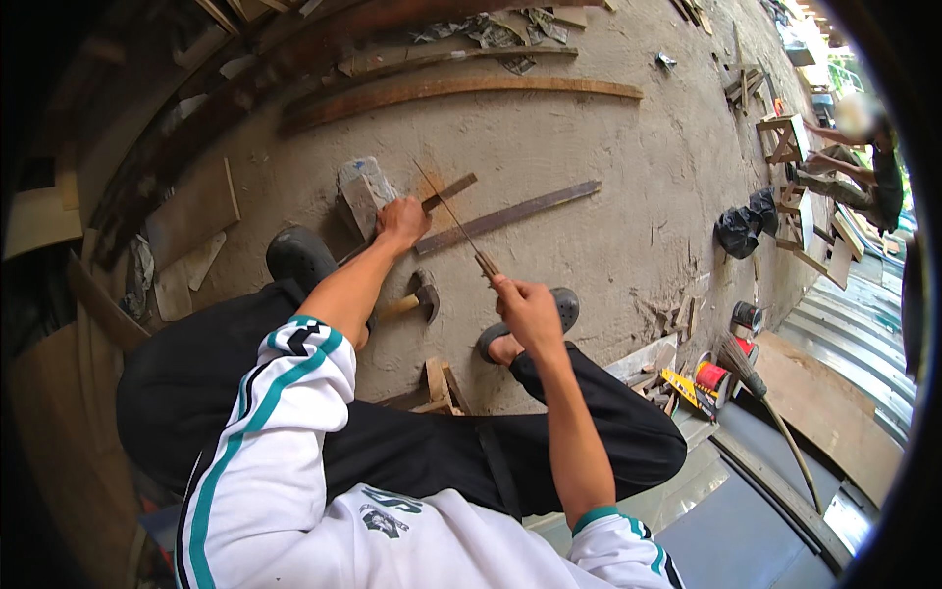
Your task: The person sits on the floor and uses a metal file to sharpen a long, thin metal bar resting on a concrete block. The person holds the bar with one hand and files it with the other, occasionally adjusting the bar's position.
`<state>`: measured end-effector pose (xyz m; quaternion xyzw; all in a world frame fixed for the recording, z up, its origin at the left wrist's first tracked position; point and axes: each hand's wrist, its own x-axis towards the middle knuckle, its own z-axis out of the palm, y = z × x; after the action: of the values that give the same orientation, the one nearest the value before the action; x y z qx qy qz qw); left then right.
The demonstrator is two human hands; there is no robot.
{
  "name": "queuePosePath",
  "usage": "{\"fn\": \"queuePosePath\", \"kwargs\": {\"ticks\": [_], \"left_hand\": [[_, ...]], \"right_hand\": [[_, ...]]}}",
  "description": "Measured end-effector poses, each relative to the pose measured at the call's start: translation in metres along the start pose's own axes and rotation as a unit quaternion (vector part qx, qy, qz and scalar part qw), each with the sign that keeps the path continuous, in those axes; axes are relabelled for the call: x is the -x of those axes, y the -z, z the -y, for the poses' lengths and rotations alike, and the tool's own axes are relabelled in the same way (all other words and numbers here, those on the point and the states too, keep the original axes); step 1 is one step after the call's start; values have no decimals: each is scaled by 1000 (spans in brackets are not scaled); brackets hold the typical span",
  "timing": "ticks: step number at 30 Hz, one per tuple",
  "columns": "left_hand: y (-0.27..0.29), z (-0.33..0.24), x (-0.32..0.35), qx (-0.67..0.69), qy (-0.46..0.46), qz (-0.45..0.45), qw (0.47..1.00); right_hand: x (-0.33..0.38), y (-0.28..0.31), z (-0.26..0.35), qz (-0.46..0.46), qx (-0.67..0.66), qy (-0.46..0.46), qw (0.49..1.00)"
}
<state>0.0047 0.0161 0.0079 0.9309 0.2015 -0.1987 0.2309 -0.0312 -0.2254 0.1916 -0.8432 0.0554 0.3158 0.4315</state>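
Brown is shown by the saw handle [486, 263] at the right fingers [506, 289] and by the strip [454, 189] under the left fingers [396, 211]. Orange dust [432, 180] is scattered beyond the left fingers. On their near side, the hammer [429, 296] is coloured dark grey and tan. White sleeves [319, 398] are banded with teal and black.

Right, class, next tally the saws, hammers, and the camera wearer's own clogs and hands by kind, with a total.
Saw: 1
Hammer: 1
Clogs (left clog, right clog): 2
Hands (left hand, right hand): 2
Total: 6
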Motion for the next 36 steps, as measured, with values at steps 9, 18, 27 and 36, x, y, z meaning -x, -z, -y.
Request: {"fn": "queuePosePath", "kwargs": {"ticks": [9, 18, 27, 36], "left_hand": [[13, -19, 17, 15, -17, -2, 1000], [-10, 58, 48, 49, -55, -252, 965], [13, 76, 86, -221, 54, 73, 971], [23, 77, 78, -192, 16, 52, 980]], "right_hand": [[-50, -33, -2, -16, -8, -11, 1000], [-59, -41, -10, -16, -63, 35, 997], [-59, -52, -24, -50, -49, 63, 996], [-43, -32, -21, -49, -103, 48, 992]]}}
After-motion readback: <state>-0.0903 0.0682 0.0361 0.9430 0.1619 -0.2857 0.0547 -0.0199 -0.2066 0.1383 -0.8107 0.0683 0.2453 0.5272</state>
